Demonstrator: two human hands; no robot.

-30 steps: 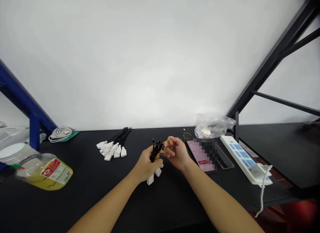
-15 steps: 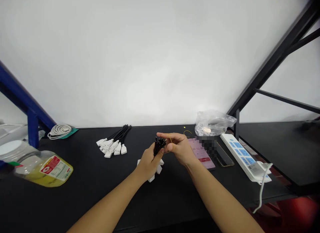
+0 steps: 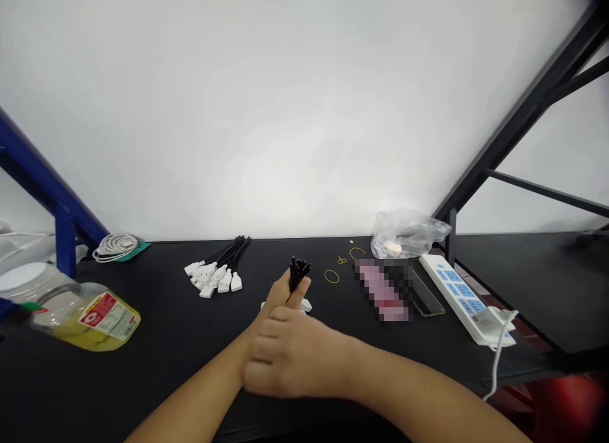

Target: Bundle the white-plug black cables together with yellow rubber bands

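Note:
My left hand (image 3: 280,292) is wrapped round a bundle of black cables (image 3: 299,273), their cut ends pointing up. White plugs (image 3: 305,305) at the bundle's other end show partly below that hand. Across the left wrist lies my right hand (image 3: 290,354), its fingers curled closed with the knuckles towards me; what it holds, if anything, is hidden. On the table beyond the hands are a yellow rubber band (image 3: 332,276), a small twisted one (image 3: 341,260) and another loop (image 3: 356,253). A second pile of black cables with white plugs (image 3: 216,277) lies to the left.
At the left stand a plastic jug of yellow liquid (image 3: 95,319) and a coiled white cable (image 3: 115,247). A pink screen (image 3: 380,289), a dark phone (image 3: 427,296), a power strip (image 3: 464,297) and a clear plastic bag (image 3: 406,230) are at the right.
My right hand has moved from the cable ends down and left, over my left wrist, and its fingers have closed. Rubber bands near its former place are now in sight.

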